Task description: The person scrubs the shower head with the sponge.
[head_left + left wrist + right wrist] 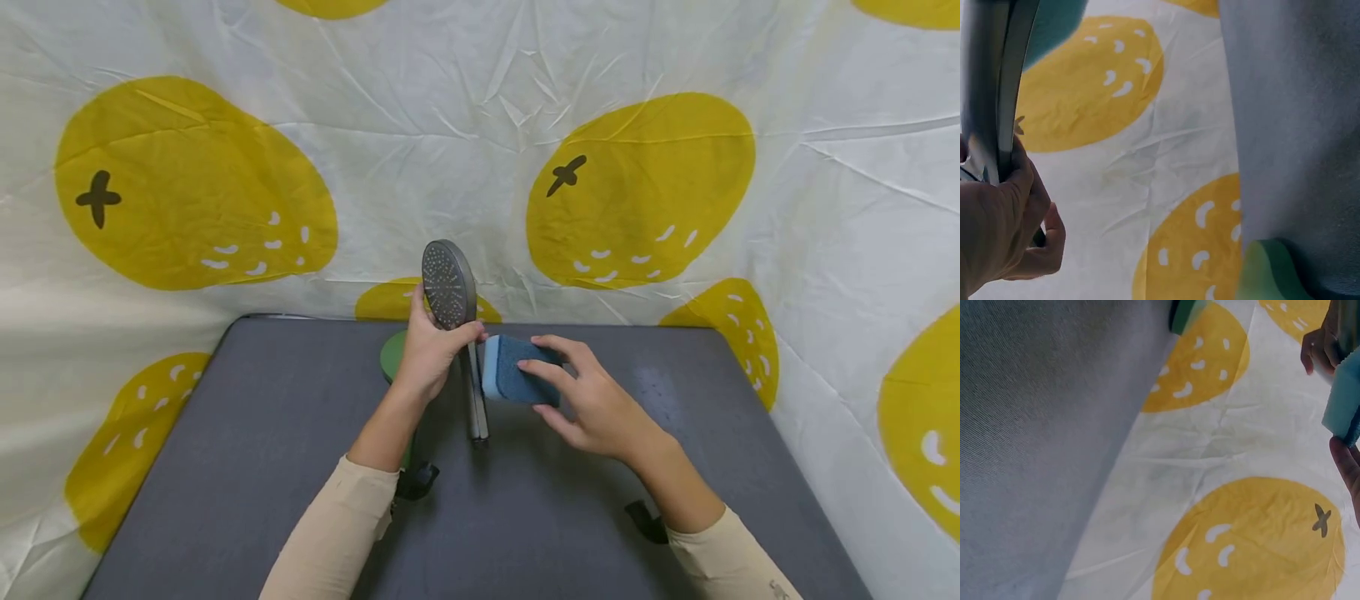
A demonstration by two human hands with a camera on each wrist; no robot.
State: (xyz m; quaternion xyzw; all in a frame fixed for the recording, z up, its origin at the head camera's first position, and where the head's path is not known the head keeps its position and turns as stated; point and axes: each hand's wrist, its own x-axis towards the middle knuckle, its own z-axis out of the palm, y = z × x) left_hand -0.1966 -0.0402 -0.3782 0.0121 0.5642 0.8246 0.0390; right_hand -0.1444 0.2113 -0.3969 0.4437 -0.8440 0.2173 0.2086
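A grey shower head (447, 283) is held up over the table, its round nozzle face turned left and its handle pointing down. My left hand (431, 354) grips it just below the head, thumb across the front. In the left wrist view, the fingers wrap the metal handle (988, 87). My right hand (592, 400) pinches a blue sponge (525, 371) between fingers and thumb. The sponge's light-blue side (1342, 400) faces the handle, close beside it. Part of the sponge's far end is hidden by the fingers.
Behind the left forearm, a green round-topped object (392, 357) stands on the dark grey table (555, 517), mostly hidden. A white cloth (435, 167) with yellow fruit prints hangs behind the table and at its sides. Black straps (647, 522) show at the wrists.
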